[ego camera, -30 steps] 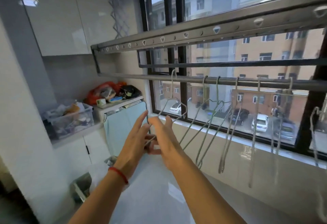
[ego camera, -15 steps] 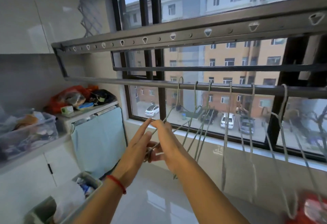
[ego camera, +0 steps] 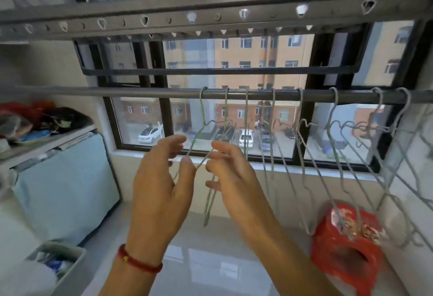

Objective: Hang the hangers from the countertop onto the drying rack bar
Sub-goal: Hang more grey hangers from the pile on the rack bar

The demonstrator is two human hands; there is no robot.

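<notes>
Leftmost wire hanger [ego camera: 203, 117] hooked over the drying rack bar [ego camera: 140, 92], hanging down between both hands, its lower wire running behind the fingers and partly hidden there. Left hand [ego camera: 159, 188] raised with fingers loosely curled and spread, thumb tip touching or just beside the wire; firm pinch or mere touch: cannot tell. Right hand [ego camera: 230, 176] half curled, fingertips bent in toward the same wire, contact blurred and hard to judge. Red bracelet [ego camera: 138, 260] on the left wrist.

Further along the bar to the right, a row of other hangers [ego camera: 302, 146], all hooked on, thin and pale, overlapping one another so that an exact count stays uncertain; rightmost ones tilted and cut off by the frame edge. Above, a perforated upper rail [ego camera: 210, 12] of the rack, smeared by motion.

Below the right-hand hangers, a red box [ego camera: 346, 237] on the white countertop [ego camera: 210, 260], an opening in its front face, contents dark and unreadable, print on it too blurred to make out. At lower left, a pale bin [ego camera: 63, 258] cut by the edge, holding blurred white and blue items. On the left shelf, a heap of red and dark bags [ego camera: 39, 117], indistinct. Beneath it, a light blue cloth [ego camera: 68, 185] hanging flat. Beyond the window [ego camera: 234, 61], parked cars and buildings.
</notes>
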